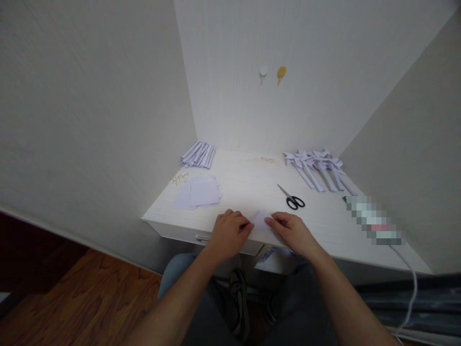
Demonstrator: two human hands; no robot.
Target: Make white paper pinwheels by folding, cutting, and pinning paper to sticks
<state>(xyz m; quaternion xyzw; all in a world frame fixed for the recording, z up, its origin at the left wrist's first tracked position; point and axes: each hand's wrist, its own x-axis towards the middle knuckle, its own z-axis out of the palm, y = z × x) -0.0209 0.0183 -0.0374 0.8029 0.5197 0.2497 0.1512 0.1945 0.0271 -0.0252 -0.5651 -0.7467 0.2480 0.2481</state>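
Both of my hands rest at the front edge of a white desk (252, 185), each pinching a small white sheet of paper (261, 222) that lies flat between them. My left hand (230, 233) grips the paper's left edge with curled fingers. My right hand (293, 233) holds the right side, thumb and fingers pressed on it. The paper's shape is partly hidden by the fingers.
A loose stack of white paper squares (200, 192) lies at the left, with small pins (179, 179) beside it. Rolled paper sticks (199, 154) sit at the back left, several paper pinwheels (319, 168) at the back right. Black-handled scissors (292, 198) lie mid-desk. Walls enclose three sides.
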